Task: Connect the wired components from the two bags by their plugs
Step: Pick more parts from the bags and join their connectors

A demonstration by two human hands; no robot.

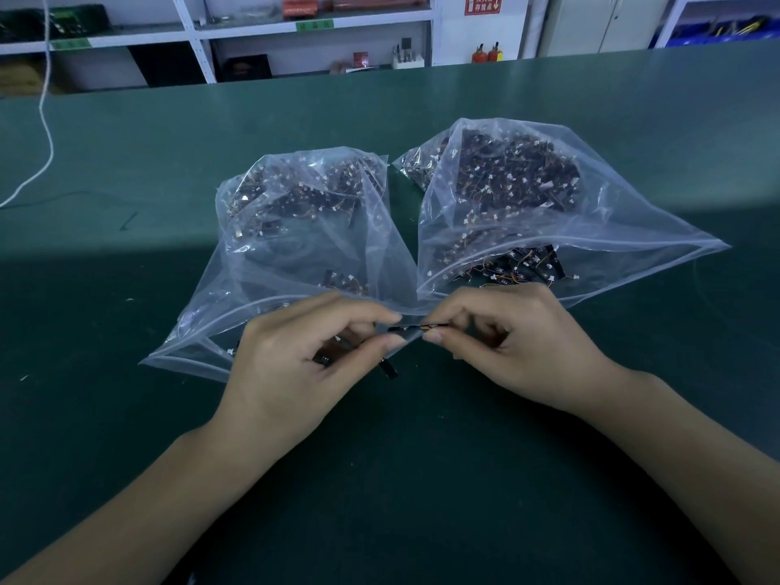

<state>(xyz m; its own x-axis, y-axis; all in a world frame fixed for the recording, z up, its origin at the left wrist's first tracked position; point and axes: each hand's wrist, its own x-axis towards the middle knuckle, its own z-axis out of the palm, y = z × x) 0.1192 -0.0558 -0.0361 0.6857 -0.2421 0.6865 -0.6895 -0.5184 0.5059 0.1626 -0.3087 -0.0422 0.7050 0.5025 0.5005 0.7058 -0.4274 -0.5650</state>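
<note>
Two clear plastic bags lie open towards me on the green table, the left bag [295,230] and the right bag [527,196]. Both hold several small dark wired components with white plugs. In front of the bags my left hand [304,361] and my right hand [519,348] meet fingertip to fingertip. Each hand pinches one end of a thin dark wired component [415,328] stretched between them. A small black part [388,368] hangs below my left fingers. The plugs themselves are hidden by my fingertips.
The green table [126,289] stretches wide on all sides. A white cord [44,120] trails down at the far left. White shelving [236,40] with boxes stands behind the table's far edge. Loose components [523,268] spill from the right bag's mouth.
</note>
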